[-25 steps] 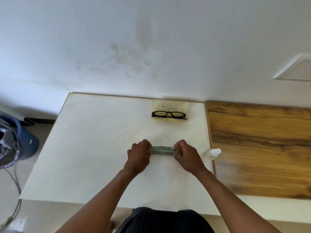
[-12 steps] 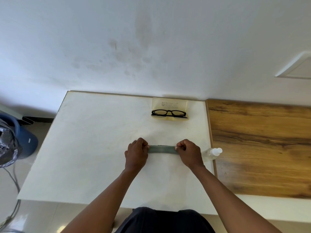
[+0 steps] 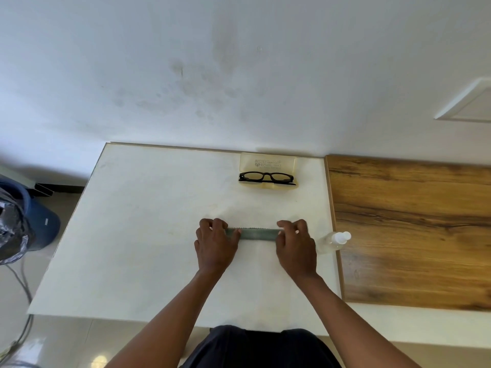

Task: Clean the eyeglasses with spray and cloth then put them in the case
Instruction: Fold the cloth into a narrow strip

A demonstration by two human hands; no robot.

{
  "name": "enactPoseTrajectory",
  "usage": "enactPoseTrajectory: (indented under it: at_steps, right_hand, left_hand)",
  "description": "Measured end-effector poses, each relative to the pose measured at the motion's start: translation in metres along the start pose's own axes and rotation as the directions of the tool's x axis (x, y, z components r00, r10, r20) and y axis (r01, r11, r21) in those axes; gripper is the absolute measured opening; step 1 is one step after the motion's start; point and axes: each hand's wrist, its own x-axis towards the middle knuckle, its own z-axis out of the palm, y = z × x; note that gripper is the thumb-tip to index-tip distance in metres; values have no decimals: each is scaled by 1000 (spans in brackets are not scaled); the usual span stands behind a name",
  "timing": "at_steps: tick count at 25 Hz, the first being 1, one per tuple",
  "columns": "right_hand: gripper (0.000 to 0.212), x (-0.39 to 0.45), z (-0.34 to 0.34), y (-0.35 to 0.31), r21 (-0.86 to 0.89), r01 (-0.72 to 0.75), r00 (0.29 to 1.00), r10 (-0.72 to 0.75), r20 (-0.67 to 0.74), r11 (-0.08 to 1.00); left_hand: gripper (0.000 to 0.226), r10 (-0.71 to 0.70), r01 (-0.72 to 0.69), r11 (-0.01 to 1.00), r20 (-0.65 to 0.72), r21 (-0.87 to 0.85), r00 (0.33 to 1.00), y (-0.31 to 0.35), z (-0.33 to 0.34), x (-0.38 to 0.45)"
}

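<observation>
Two hands hold a folded grey-green cloth [image 3: 257,233] flat on the white tabletop [image 3: 148,235], one at each end. The left hand [image 3: 215,247] covers the cloth's left end with fingers curled over it and the thumb lying along its near edge; the right hand [image 3: 295,245] does the same at the right end, fingers bent round the far edge. Whether the cloth is pinched or only pressed down is hard to tell from this angle. The cloth shows as a narrow strip with a serrated far edge between the hands.

Beyond it, near the wall, black-framed eyeglasses [image 3: 267,177] sit folded in the open translucent yellowish case [image 3: 268,163], whose lid stands up behind them. A small clear spray bottle [image 3: 333,241] with a white cap lies on its side just beside the right hand, at the seam with a wood-grain tabletop [image 3: 411,229]. A blue bin [image 3: 39,221] with a black liner stands on the floor at left.
</observation>
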Motion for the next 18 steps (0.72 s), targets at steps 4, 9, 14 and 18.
enactPoseTrajectory:
  at_steps: [4, 9, 14, 18]
  right_hand:
    - [55, -19, 5, -8, -284, 266, 964, -263, 48, 921]
    - [71, -24, 11, -15, -445, 316, 948, -298, 111, 838]
    - [68, -28, 14, -18, -460, 337, 941, -312, 132, 822]
    - [65, -29, 12, -26, -350, 318, 946, -270, 179, 881]
  left_hand:
    - [33, -116, 115, 993, 45, 6, 992, 7, 1, 1]
    - [23, -234, 241, 970, 165, -24, 958, 20, 0, 7]
    - [10, -249, 319, 859, 216, -401, 944, 30, -5, 2]
    - [19, -238, 310, 806, 202, -505, 950, 39, -11, -6]
